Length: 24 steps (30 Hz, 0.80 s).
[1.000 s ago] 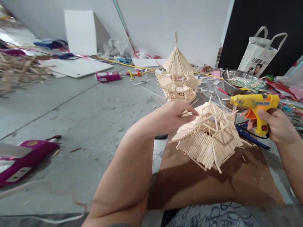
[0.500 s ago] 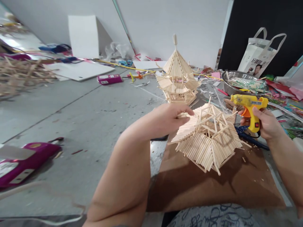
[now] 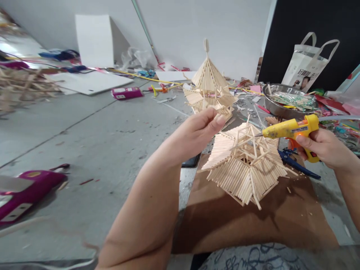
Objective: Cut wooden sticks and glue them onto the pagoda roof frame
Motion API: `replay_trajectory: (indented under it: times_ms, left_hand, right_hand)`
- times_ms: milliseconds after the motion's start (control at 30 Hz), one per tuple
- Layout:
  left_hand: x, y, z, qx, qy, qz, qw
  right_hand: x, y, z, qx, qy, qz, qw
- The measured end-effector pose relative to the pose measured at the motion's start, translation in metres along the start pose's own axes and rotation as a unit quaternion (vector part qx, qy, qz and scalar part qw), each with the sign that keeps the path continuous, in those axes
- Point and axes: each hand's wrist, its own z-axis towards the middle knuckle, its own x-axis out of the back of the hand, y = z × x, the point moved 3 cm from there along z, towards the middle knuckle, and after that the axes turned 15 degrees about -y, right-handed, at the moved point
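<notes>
In my right hand (image 3: pixel 323 146) is a yellow hot glue gun (image 3: pixel 292 129), its nozzle pointing left over the top of a roof-shaped model of thin wooden sticks (image 3: pixel 244 174). My fingers wrap its handle near the orange trigger. The model rests on a brown board (image 3: pixel 253 228), with an open frame of crossed sticks at its centre. My left hand (image 3: pixel 201 129) is raised beside the model's upper left edge, thumb and fingers pinched together; whatever they hold is too small or hidden to name. Behind it stands a taller stick pagoda (image 3: pixel 209 80) with a pointed roof, partly covered by this hand.
Blue-handled pliers (image 3: pixel 300 165) lie right of the model. Farther back are a metal bowl (image 3: pixel 281 108) of wrapped sticks and a white bag (image 3: pixel 306 67). Purple power strips (image 3: pixel 30 191) lie at left. A dark flat object (image 3: pixel 191 160) sits beneath my left forearm.
The glue gun has swung down and left, bringing its nozzle over the model. My left hand has lifted off the roof edge, its fingers now pinched.
</notes>
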Motion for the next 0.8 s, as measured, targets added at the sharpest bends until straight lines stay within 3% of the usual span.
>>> replay_trajectory:
  times_ms: [100, 333, 633, 800]
  left_hand:
    - [0.0001, 0.0004, 0.0016, 0.013, 0.017, 0.017, 1.0]
    - [-0.0025, 0.0018, 0.0034, 0.021, -0.002, 0.007, 1.0]
    - [-0.0022, 0.0039, 0.0044, 0.016, -0.056, 0.077, 0.995]
    - [-0.0024, 0.0022, 0.0046, 0.011, -0.075, 0.1, 0.992]
  right_hand:
    - [-0.0003, 0.0007, -0.0013, -0.01, -0.001, -0.002, 1.0]
    - [-0.0011, -0.0028, -0.0012, -0.009, -0.002, -0.001, 1.0]
    - [-0.0026, -0.0061, 0.0005, 0.036, 0.012, 0.016, 0.999]
    - [-0.0019, -0.0049, 0.0005, 0.024, 0.009, 0.009, 1.0]
